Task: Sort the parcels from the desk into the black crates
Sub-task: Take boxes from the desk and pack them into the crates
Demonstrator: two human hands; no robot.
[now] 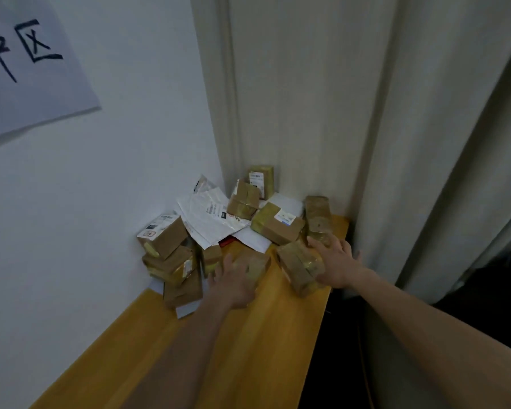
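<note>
While the parcels are heaped in the far corner of the desk (pixel 148 343), where wall meets curtain, I am working with both hands at the near fringe of the pile. Furthest left, a stack of brown boxes (pixel 171 255) leans against the wall edge, well apart from either hand. My left hand (pixel 233 283) lies with fingers (pixel 227 264) spread and straight over a small taped parcel (pixel 255 265) just beyond them; they are released, touching its top at most, not curled round it. To the right, a long taped parcel (pixel 297 268) lies near the desk's right edge, its long axis running away from me and slightly leftward. My right hand (pixel 338 264) rests against its right flank, fingers extended rather than clenched, so I judge that hand nearer and better placed to take it. No black crates are in view.
</note>
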